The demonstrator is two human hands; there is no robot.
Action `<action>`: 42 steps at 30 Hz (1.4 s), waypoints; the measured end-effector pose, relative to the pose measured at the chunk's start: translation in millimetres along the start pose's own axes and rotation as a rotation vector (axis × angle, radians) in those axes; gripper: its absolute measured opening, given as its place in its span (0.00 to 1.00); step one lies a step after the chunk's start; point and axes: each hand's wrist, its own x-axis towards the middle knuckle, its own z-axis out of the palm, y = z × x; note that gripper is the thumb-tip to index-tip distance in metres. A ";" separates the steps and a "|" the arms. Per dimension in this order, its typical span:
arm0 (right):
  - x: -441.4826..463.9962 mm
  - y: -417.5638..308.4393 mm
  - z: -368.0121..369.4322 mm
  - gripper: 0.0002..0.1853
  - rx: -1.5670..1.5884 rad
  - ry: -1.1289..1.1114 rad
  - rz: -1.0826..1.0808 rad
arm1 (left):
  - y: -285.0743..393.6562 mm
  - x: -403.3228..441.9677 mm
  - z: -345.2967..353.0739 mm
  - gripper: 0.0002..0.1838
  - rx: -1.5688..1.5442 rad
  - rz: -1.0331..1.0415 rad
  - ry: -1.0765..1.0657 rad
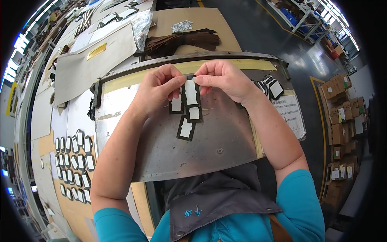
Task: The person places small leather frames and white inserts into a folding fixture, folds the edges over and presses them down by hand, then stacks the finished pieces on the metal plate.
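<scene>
My left hand (161, 85) and my right hand (223, 78) each pinch a top corner of a flat white piece with a black border (191, 93). Thumbs and forefingers are closed on its upper edge. Similar black-edged white pieces lie close by on the metal plate (161, 155): one at the left (176, 105), one partly covered just below (194, 114), and a tilted one nearest me (186, 129). What these pieces are made of I cannot make out.
Rows of black-edged white pieces (74, 163) lie on the board at left. More pieces (276, 89) sit at the plate's right, beside a printed sheet (288, 115). Brown strips (183, 42) lie beyond the plate's raised back rail (193, 57). Cardboard boxes (342, 117) stand at far right.
</scene>
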 end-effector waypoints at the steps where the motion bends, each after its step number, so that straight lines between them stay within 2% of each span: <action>1: 0.6 1.2 0.3 0.07 0.001 -0.001 0.003 | 0.5 -1.3 0.6 0.07 0.006 0.006 -0.013; 4: 1.2 4.9 3.5 0.06 0.008 0.014 0.012 | 0.9 -1.7 1.1 0.07 0.033 0.010 -0.033; 7: 2.8 7.6 11.5 0.06 -0.151 0.100 -0.077 | 2.7 -2.4 4.1 0.07 -0.005 -0.012 0.008; 9: 6.7 11.3 13.5 0.06 -0.091 0.221 -0.190 | 1.8 -0.8 3.8 0.08 -0.039 -0.035 0.013; 10: 7.9 12.2 12.8 0.06 -0.033 0.257 -0.169 | 4.5 -0.9 9.0 0.10 -0.073 -0.054 0.054; 11: 8.5 12.1 13.5 0.06 -0.035 0.253 -0.174 | 6.5 -1.6 11.5 0.12 -0.108 -0.074 0.094; 12: 8.1 11.3 14.1 0.06 0.112 0.274 -0.189 | 3.2 -0.8 10.8 0.17 -0.094 -0.051 0.043; 13: 8.3 10.4 14.1 0.06 0.257 0.294 -0.204 | 0.4 -1.1 12.7 0.16 -0.011 0.005 0.030; 15: 7.6 8.9 12.2 0.07 0.274 0.280 -0.187 | -3.1 -0.2 12.1 0.12 0.003 -0.021 0.103; 19: 2.0 0.0 3.1 0.08 0.191 0.122 -0.063 | -9.3 6.8 -1.2 0.09 -0.140 0.072 0.203; 21: -4.0 -11.3 -3.3 0.08 -0.242 -0.092 0.171 | -6.4 5.8 -2.6 0.07 -0.203 0.086 0.172; 22: -4.4 -11.9 -7.6 0.08 -0.301 -0.071 0.163 | -5.0 4.3 -1.1 0.07 -0.211 0.085 0.174; 23: -3.6 -3.1 -12.5 0.11 -0.123 0.017 0.041 | -3.1 2.3 1.4 0.06 -0.181 0.065 0.128; 25: 1.5 -7.7 -18.6 0.12 -0.055 0.099 -0.110 | 1.2 -1.1 5.6 0.06 -0.161 0.044 0.078; 26: -1.0 -8.4 -16.9 0.10 0.105 0.096 -0.100 | 3.3 -2.0 7.0 0.06 -0.148 0.025 0.022; 27: -0.6 -6.1 -15.4 0.10 0.101 0.101 -0.095 | 3.6 -2.1 8.0 0.06 -0.132 0.007 -0.035; 29: 1.4 0.2 -13.2 0.09 0.263 -0.060 0.012 | 1.0 -1.1 7.0 0.06 -0.086 0.011 -0.072; 30: 0.7 0.5 -9.7 0.10 0.284 -0.067 0.018 | 1.6 -2.0 7.8 0.06 -0.081 0.010 -0.075; 35: 0.6 3.8 -5.3 0.09 0.276 -0.055 0.047 | -1.1 -1.7 6.6 0.09 -0.063 0.056 -0.085; 42: -1.2 2.1 -4.4 0.06 0.262 -0.035 0.077 | 2.6 -3.4 7.0 0.09 0.003 0.011 -0.096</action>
